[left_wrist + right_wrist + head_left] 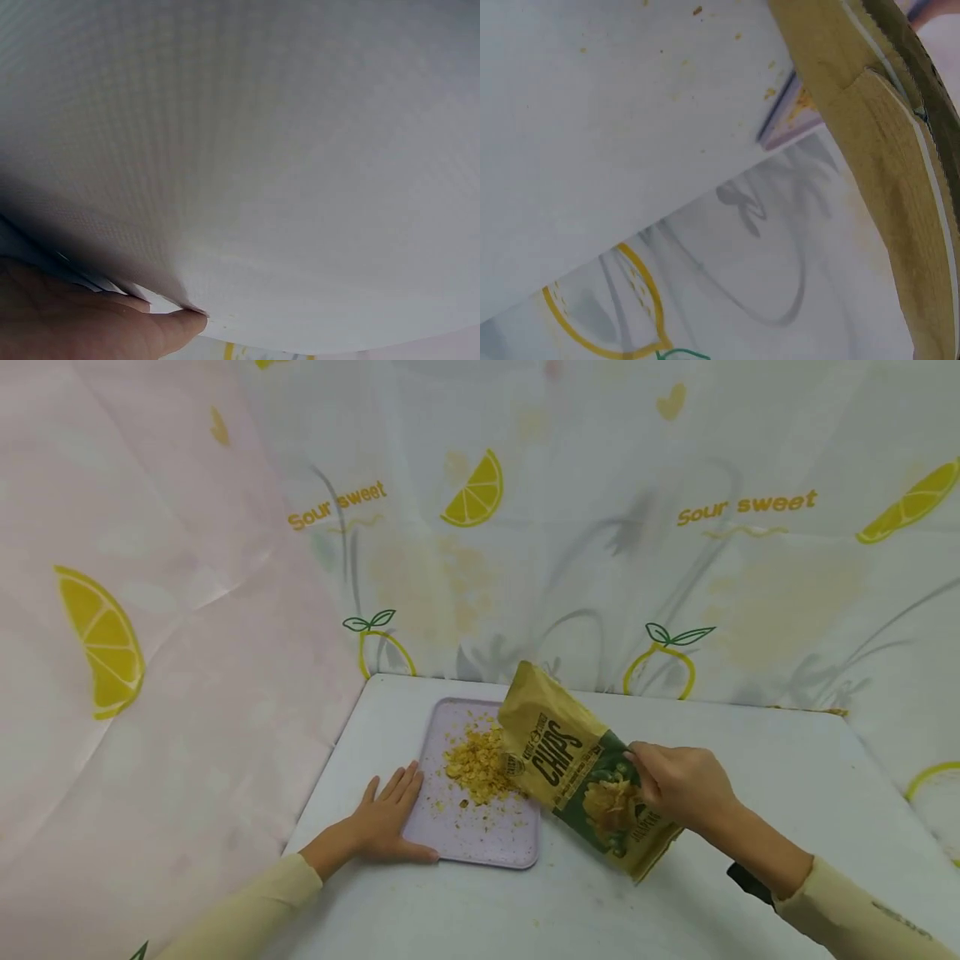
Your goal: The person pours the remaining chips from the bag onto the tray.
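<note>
A lilac rectangular tray (480, 847) lies on the white table, with a heap of broken yellow chips (476, 767) and loose crumbs on it. My left hand (384, 822) rests at the tray's left edge, fingers straight and thumb along the near corner. In the left wrist view, only part of that hand (97, 326) shows at the lower left. My right hand (686, 785) grips a tan and green chip bag (562, 752) by its side. The bag is tilted over the tray's right side, hiding part of it. The right wrist view shows the bag's seamed back (855, 127).
White table surface (772, 793) extends to the right, with small crumbs (697, 10) near the tray. Patterned cloth walls (555, 527) with lemon prints rise behind the table and on the left.
</note>
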`<state>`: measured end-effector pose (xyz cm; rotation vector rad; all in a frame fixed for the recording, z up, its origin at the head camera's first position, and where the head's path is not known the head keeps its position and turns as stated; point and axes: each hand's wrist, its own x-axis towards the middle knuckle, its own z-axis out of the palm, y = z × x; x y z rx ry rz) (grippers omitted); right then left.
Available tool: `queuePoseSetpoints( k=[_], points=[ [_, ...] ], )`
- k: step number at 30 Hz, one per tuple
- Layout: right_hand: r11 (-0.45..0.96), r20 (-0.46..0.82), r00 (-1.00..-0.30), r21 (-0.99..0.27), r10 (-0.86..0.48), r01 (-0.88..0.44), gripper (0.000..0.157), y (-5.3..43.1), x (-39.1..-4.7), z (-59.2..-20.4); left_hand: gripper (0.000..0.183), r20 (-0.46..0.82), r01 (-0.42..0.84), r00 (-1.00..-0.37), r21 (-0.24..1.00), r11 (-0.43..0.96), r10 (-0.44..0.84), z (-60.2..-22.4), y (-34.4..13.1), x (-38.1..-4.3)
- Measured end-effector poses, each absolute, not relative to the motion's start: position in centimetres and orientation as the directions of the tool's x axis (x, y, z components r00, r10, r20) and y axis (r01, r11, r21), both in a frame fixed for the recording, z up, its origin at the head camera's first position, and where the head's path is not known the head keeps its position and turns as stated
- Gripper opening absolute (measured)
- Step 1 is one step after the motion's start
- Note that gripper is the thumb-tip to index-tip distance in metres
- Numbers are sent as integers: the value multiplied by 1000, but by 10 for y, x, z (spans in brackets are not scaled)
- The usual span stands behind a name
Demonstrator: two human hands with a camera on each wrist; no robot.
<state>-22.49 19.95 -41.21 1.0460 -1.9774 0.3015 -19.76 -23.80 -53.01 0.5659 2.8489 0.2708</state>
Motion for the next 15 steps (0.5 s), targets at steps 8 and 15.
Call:
queuePoseSetpoints(
  k=[8, 15],
  points=[
    [651, 807, -282, 160, -519, -742, 45, 204, -225, -408, 135, -187, 355, -899, 221, 908, 397, -530, -235, -196],
    [664, 784, -313, 162, -536, -730, 47, 203, -224, -412, 135, -180, 358, -898, 231, 905, 401, -530, -236, -196]
  ],
)
